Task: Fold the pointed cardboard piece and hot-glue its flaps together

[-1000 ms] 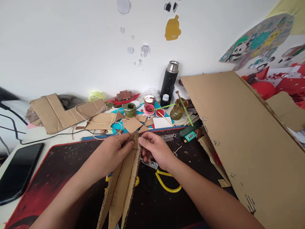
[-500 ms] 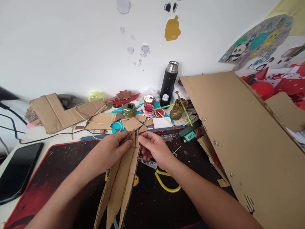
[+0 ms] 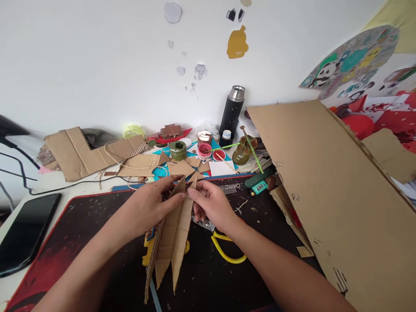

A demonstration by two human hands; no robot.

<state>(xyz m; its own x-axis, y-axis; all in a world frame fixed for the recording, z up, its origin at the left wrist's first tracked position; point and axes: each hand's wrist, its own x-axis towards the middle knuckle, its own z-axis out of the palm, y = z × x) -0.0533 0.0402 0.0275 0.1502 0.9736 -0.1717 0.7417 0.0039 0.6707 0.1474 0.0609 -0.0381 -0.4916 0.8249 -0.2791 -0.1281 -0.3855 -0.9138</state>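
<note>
A long folded cardboard piece (image 3: pixel 169 242) with pointed lower ends stands tilted between my hands, its creased panels spread apart at the bottom. My left hand (image 3: pixel 159 199) grips its upper left side, thumb on the inner face. On the upper right edge, my right hand (image 3: pixel 211 201) pinches the cardboard between thumb and fingers. Yellow-handled scissors (image 3: pixel 229 251) lie on the dark mat just under my right hand, their blades partly covered. Behind the cardboard, a yellow object (image 3: pixel 147 251) is mostly hidden.
A large cardboard panel (image 3: pixel 338 190) leans on the right. Paint jars (image 3: pixel 204 150), cardboard scraps (image 3: pixel 182 168) and a black thermos (image 3: pixel 232 110) stand along the wall. A phone (image 3: pixel 27 232) lies at the left, and a cutter-like green tool (image 3: pixel 260 177) lies behind my right hand.
The cardboard's lower ends have swung up and away from me, so the pointed tips now show. Its right panel has turned to face me more. Both hands keep their hold.
</note>
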